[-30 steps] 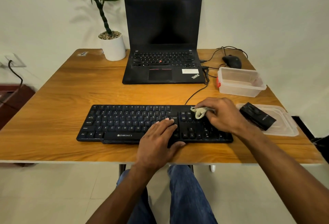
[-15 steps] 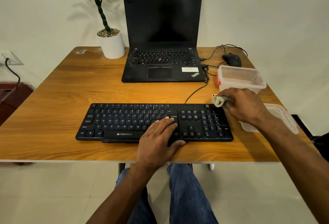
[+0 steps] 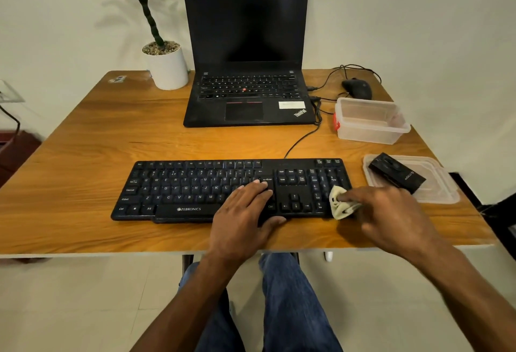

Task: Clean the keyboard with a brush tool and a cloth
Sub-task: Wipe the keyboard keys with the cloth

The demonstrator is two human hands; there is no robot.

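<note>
A black wired keyboard (image 3: 195, 186) lies across the front of the wooden table (image 3: 83, 142). My left hand (image 3: 243, 214) rests flat on its keys near the Enter key, fingers straight. My right hand (image 3: 388, 217) grips a small crumpled pale cloth (image 3: 339, 203) and holds it against the keyboard's right front corner, at the number pad. A black brush tool (image 3: 396, 173) lies on a clear plastic lid (image 3: 435, 186) to the right of the keyboard.
An open black laptop (image 3: 245, 94) stands behind the keyboard. A white potted plant (image 3: 167, 66) is at the back left. A clear plastic box (image 3: 368, 119) and a black mouse (image 3: 358, 87) with cables sit at the back right. My knees are below the table edge.
My right hand carried the cloth from the number pad up to the keyboard's back right corner, then down to its front right corner. The left hand stayed put.
</note>
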